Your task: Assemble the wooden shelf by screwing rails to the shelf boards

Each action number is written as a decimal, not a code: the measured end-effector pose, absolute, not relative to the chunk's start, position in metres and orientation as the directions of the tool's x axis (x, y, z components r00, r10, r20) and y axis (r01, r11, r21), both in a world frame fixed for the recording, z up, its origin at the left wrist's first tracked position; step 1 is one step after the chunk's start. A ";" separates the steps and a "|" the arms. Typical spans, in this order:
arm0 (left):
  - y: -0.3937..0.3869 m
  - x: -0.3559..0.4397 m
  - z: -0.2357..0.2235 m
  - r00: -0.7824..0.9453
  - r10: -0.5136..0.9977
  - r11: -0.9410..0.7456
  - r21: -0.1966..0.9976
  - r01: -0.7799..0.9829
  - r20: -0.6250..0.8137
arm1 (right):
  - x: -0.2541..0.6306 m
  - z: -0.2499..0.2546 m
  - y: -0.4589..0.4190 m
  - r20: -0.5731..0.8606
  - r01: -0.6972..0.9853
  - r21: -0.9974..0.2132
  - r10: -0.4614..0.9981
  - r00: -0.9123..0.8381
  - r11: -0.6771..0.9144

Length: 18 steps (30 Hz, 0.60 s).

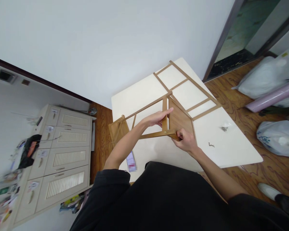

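Note:
A brown wooden rack with slatted side rails lies on its side on the white table. My left hand grips its crossbar, the thumb stretched over the bar and the other fingers partly hidden behind it. Against that bar stands a wooden panel, tilted up. My right hand is closed at the panel's near edge, with fingers curled round it; whether a small part is also in the fingers cannot be made out. A bolt head shows on the near rail, close to both hands.
Behind the rack lies a separate ladder-like wooden frame. Loose screws and a small clear bag of hardware rest on the table's right. A phone lies near its front left. Plastic bags sit on the floor.

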<state>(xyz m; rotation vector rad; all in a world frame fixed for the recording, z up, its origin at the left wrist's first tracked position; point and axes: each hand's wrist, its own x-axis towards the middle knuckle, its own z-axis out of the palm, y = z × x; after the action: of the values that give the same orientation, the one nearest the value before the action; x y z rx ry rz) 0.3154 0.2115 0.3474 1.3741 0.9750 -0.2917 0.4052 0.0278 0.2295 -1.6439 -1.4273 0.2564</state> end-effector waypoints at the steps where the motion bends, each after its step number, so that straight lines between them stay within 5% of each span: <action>1: 0.207 0.307 0.354 0.622 0.359 0.189 0.707 0.682 -0.696 | 0.403 0.230 0.027 0.398 0.675 -0.733 0.860 0.319 0.089; 4: 0.184 0.273 0.377 0.675 0.502 -0.043 0.764 0.644 -0.541 | 0.397 0.232 0.026 0.414 0.671 -0.738 0.834 0.364 0.074; 9: 0.140 0.231 0.383 0.748 0.596 -0.468 0.629 0.620 -0.293 | 0.387 0.232 0.030 0.416 0.652 -0.756 0.813 0.408 0.060; 18: 0.143 0.227 0.358 0.809 0.587 -0.688 0.501 0.525 -0.041 | 0.353 0.251 0.028 0.298 0.533 -0.841 0.741 0.602 -0.095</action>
<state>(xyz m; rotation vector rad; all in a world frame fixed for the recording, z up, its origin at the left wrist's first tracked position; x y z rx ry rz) 0.2273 0.1429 0.3583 2.4922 0.8238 0.1660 0.3526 0.0279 0.2509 -1.7627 -1.0447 0.2435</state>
